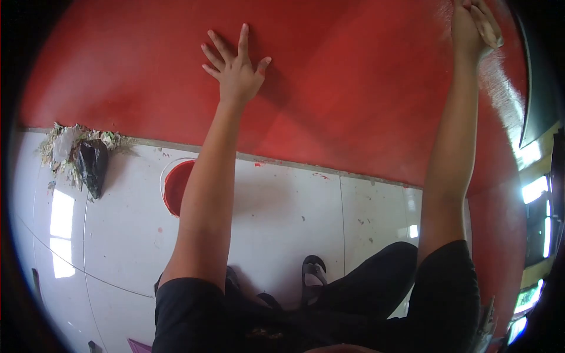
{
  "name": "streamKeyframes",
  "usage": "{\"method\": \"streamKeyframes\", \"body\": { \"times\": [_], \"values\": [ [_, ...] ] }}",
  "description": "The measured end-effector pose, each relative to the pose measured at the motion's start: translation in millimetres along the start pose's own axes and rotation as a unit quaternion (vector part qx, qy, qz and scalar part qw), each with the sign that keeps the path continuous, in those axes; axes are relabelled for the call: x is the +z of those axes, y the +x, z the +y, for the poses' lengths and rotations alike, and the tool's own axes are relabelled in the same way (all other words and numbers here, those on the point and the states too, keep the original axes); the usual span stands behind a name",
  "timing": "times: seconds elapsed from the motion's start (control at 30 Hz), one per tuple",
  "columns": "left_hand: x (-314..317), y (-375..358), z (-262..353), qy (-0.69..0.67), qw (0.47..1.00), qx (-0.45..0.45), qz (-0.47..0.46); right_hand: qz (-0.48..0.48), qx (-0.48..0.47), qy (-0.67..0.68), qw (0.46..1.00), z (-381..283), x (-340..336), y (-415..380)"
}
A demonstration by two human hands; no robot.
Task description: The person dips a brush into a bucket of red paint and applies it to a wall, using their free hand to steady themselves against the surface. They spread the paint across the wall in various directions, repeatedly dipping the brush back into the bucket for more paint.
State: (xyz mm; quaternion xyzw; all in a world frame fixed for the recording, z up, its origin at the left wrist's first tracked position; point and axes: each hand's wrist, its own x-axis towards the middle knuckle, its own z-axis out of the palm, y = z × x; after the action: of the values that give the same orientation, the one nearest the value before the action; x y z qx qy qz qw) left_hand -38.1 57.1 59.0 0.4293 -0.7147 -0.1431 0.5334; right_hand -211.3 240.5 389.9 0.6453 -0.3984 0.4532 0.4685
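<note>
My left hand (238,76) is open against the red wall (353,76), its fingers spread and its palm towards the surface. High at the right edge, my right hand (475,26) is closed near the same wall. A small pale bit shows by its fingers, but I cannot make out what it is. Below my left forearm, a bucket with red inside (175,187) stands on the floor, partly hidden by that arm.
White floor tiles (282,217) meet the wall along a grey strip. At the left lies a heap of scraps (62,150) with a black plastic bag (92,166). A shoe (313,273) stands on the tiles below. A dark panel (538,88) hangs at the far right.
</note>
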Motion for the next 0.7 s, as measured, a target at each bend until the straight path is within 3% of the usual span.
{"method": "streamKeyframes", "body": {
  "times": [0.07, 0.13, 0.17, 0.23, 0.27, 0.3, 0.37, 0.4, 0.47, 0.5, 0.53, 0.63, 0.7],
  "values": [
    [-7.3, -0.5, -8.3, 0.019, 1.0, 0.012, 0.003, -0.016, 0.006, 0.163, 0.987, 42.5, 12.0, -32.2],
    [-11.2, -0.1, -8.6, 0.074, 0.997, -0.008, -0.013, -0.068, -0.081, 0.051, 0.993, 26.4, 38.6, -112.3],
    [-12.8, 0.4, -10.9, 0.126, 0.991, -0.026, -0.025, -0.081, -0.065, -0.09, 0.99, -0.8, 46.5, -163.2],
    [-3.6, 10.6, -25.7, 0.085, 0.995, -0.011, -0.046, -0.133, -0.072, -0.153, 0.976, -41.7, 66.1, -255.8],
    [0.4, 10.4, -32.3, 0.033, 0.997, 0.005, -0.065, -0.167, -0.075, -0.153, 0.971, -60.8, 73.2, -302.8],
    [-9.0, 4.9, -10.0, 0.119, 0.989, -0.044, -0.074, -0.2, -0.078, -0.15, 0.965, -78.9, 79.8, -347.2],
    [-10.1, 8.8, -9.4, 0.115, 0.983, -0.064, -0.13, -0.233, -0.046, -0.095, 0.967, -115.7, 90.4, -423.5],
    [-12.4, 12.8, -11.0, 0.101, 0.977, -0.079, -0.172, -0.296, -0.001, -0.038, 0.955, -126.2, 99.7, -466.9],
    [-16.9, 14.0, -10.6, 0.143, 0.962, -0.092, -0.212, -0.309, -0.034, -0.062, 0.948, -157.0, 109.0, -544.4],
    [-14.3, 13.9, -11.8, 0.139, 0.965, -0.085, -0.204, -0.409, 0.005, -0.01, 0.913, -171.4, 110.8, -576.4],
    [-12.2, 13.8, -12.3, 0.132, 0.969, -0.074, -0.194, -0.501, 0.041, 0.039, 0.864, -182.7, 111.7, -592.3],
    [-10.9, 14.8, -11.3, 0.15, 0.967, -0.075, -0.193, -0.455, 0.012, 0.112, 0.883, -194.9, 112.5, -598.1],
    [-11.1, 14.8, -13.1, 0.148, 0.967, -0.075, -0.192, -0.499, 0.025, 0.08, 0.863, -177.4, 117.1, -570.1]
  ]
}}
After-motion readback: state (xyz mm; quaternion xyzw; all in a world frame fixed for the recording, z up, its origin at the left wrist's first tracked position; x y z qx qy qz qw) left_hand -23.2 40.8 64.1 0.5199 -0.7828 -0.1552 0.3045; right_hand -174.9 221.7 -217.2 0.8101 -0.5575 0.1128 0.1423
